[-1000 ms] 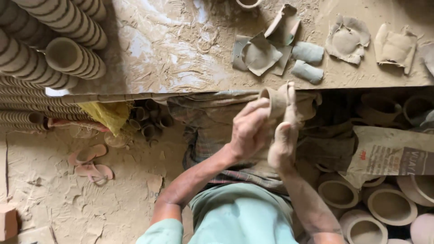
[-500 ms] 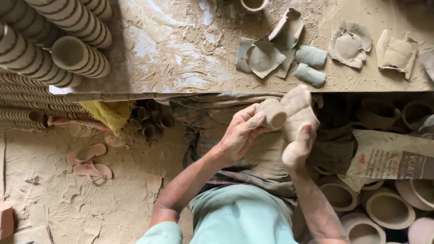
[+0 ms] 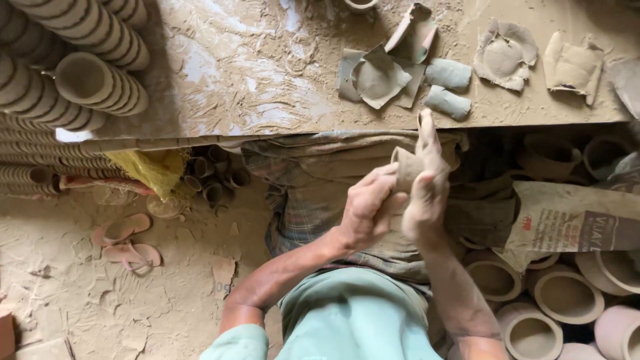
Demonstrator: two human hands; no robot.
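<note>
The left hand [image 3: 365, 212] and the right hand [image 3: 427, 190] are both holding one small clay cup [image 3: 405, 168]. The left fingers are curling around the side of the cup. The right hand is lying flat against the other side, with its fingers pointing up toward the board [image 3: 253, 73]. The cup is sitting between the two hands, just below the edge of the board and above the person's lap.

On the board, just above the cup, two small clay rolls [image 3: 448, 87] are lying side by side. Next to them, flat scraps of clay [image 3: 379, 75] are resting in a little pile. More clay scraps [image 3: 505, 55] are lying farther along the board.

At the far end of the board from the scraps, long stacks of cups [image 3: 80, 60] are lying on their sides. Below the board, on the dusty floor, a pair of pink sandals [image 3: 127, 241] is lying. On the other side of the hands, round clay pots [image 3: 563, 297] are sitting close together near a paper sack [image 3: 573, 223].
</note>
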